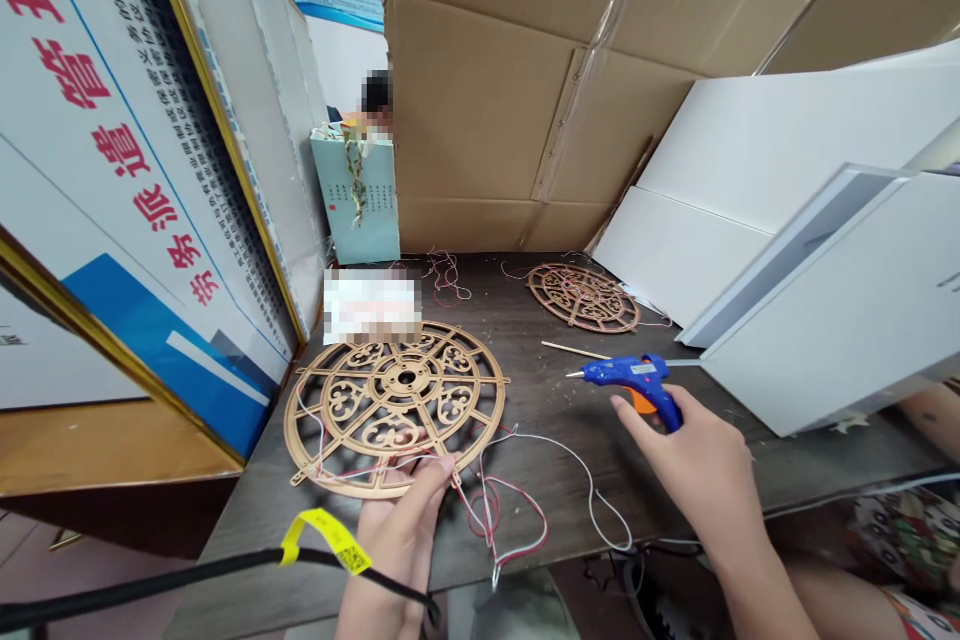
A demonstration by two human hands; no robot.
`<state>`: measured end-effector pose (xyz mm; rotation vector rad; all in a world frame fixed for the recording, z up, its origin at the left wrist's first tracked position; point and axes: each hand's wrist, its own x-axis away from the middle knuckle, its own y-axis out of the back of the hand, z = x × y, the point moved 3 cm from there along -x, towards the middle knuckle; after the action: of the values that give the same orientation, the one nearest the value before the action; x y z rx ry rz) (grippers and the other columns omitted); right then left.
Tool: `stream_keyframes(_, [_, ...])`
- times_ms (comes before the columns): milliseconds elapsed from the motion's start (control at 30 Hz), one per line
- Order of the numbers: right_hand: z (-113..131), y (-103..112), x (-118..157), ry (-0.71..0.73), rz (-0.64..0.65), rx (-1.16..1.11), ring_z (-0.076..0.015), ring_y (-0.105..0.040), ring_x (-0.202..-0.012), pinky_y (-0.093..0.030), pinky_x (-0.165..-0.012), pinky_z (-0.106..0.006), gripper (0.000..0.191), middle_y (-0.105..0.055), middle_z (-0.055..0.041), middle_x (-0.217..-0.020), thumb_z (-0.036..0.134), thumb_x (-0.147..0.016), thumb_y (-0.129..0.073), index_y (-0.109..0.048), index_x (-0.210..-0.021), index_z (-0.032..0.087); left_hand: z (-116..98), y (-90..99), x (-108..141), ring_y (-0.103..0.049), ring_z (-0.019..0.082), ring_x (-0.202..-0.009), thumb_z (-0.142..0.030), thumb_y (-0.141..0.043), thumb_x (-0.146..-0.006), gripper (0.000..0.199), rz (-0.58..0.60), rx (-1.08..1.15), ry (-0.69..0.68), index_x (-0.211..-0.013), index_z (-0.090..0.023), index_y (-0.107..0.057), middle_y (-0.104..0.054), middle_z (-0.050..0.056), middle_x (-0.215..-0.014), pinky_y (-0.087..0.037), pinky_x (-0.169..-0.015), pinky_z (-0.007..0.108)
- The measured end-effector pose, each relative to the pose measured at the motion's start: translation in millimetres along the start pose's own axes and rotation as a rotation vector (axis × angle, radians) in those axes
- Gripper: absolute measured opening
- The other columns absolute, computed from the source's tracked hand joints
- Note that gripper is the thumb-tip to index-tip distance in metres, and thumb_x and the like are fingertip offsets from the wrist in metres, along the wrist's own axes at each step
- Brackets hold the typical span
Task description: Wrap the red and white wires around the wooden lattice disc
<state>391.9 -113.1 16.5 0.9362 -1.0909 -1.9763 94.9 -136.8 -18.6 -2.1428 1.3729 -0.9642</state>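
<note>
My left hand grips the near rim of a round openwork wooden disc, thumb on top and fingers underneath. Scrollwork fills its spokes, and a small dark hole marks the centre. Thin red and white wires run along the rim by my thumb and hang in loops to the right. In my right hand is a blue hot glue gun with an orange trigger, its nozzle pointing left toward the disc but apart from it. A glue stick sticks out of its back.
A smaller wooden disc with wires lies farther back on the dark table, near a thin wooden stick. Cardboard stands behind, white folders at right, sign boards at left. A black cable crosses the front. Another person sits beyond.
</note>
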Motion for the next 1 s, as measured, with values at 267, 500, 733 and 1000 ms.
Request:
stream_keyframes(267, [-35.8, -17.4, -19.8, -0.096, 0.116, 0.263, -0.039, -0.068, -0.093, -0.049, -0.076, -0.045, 0.061, -0.071, -0.0145, -0.096, 0.076, -0.094, -0.04, -0.065, -0.101, 0.02, -0.1, 4.7, 0.0, -0.069, 0.029, -0.114, -0.02, -0.097, -0.057, 0.035, -0.016, -0.042, 0.026, -0.078, -0.014, -0.069, -0.073, 0.006, -0.097, -0.062, -0.096, 0.035])
stream_keyframes(500, [-16.5, -8.6, -8.4, 0.22, -0.372, 0.158, -0.0433, -0.056, -0.124, -0.047, -0.1, -0.061, 0.061, -0.066, -0.0176, -0.128, 0.064, -0.093, -0.049, -0.069, -0.12, 0.012, -4.3, 2.7, 2.1, -0.067, 0.027, -0.122, -0.007, -0.084, -0.071, 0.057, -0.022, -0.072, 0.048, -0.124, -0.017, -0.067, -0.073, 0.008, -0.119, -0.06, -0.102, 0.034])
stream_keyframes(733, [68.6, 5.4, 36.2, 0.661, -0.156, -0.458, -0.022, -0.064, -0.104, -0.05, -0.095, -0.037, 0.015, -0.069, -0.0059, -0.108, 0.034, -0.096, -0.067, -0.071, -0.104, 0.022, -7.7, -1.2, 4.1, -0.066, 0.029, -0.125, -0.007, -0.085, -0.071, 0.071, -0.012, -0.124, 0.075, -0.137, -0.018, -0.062, -0.071, 0.01, -0.126, -0.052, -0.113, 0.042])
stream_keyframes(1000, [130.4, -9.5, 72.0, 0.984, 0.371, -0.656, -0.0195, -0.06, -0.102, -0.048, -0.096, -0.036, 0.019, -0.069, -0.0043, -0.107, 0.011, -0.092, -0.063, -0.071, -0.107, 0.019, -6.1, 0.7, 1.5, -0.068, 0.027, -0.119, -0.01, -0.091, -0.063, 0.086, 0.059, -0.094, 0.095, -0.142, -0.024, -0.059, -0.074, 0.006, -0.122, -0.053, -0.11, 0.039])
